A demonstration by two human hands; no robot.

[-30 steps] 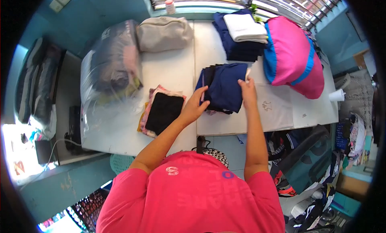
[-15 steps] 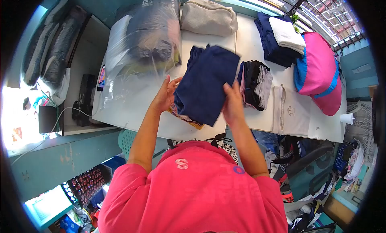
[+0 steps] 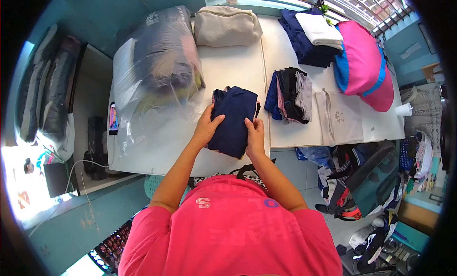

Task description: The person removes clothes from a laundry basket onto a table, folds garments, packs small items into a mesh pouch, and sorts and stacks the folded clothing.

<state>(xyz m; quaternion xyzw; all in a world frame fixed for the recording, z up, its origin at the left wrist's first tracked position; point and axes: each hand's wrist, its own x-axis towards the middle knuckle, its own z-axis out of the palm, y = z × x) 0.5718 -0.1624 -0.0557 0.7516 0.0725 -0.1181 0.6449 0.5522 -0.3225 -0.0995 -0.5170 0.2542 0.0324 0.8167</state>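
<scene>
A folded navy garment [image 3: 234,119] lies flat over a small stack of folded clothes, whose coloured edges peep out around it. My left hand [image 3: 208,128] holds its left side, thumb on top and fingers along the edge. With thumb on top and fingers curled at the side, my right hand [image 3: 255,137] grips the right edge. Just right of the stack sits a row of folded dark and grey clothes [image 3: 291,96]. Which layers beneath the navy cloth my fingers reach is hidden.
A clear plastic bag stuffed with clothes [image 3: 164,66] stands at the left of the white table [image 3: 228,66]. A beige pouch [image 3: 227,26], folded navy pile [image 3: 304,50], white folded cloth [image 3: 319,29], pink-and-blue bundle [image 3: 362,62] and flat zip pouch [image 3: 340,116] surround the work area.
The navy garment has come down from a raised, tilted position onto the stack and looks smaller. My hands have closed in on its two sides. The whole view has shifted slightly.
</scene>
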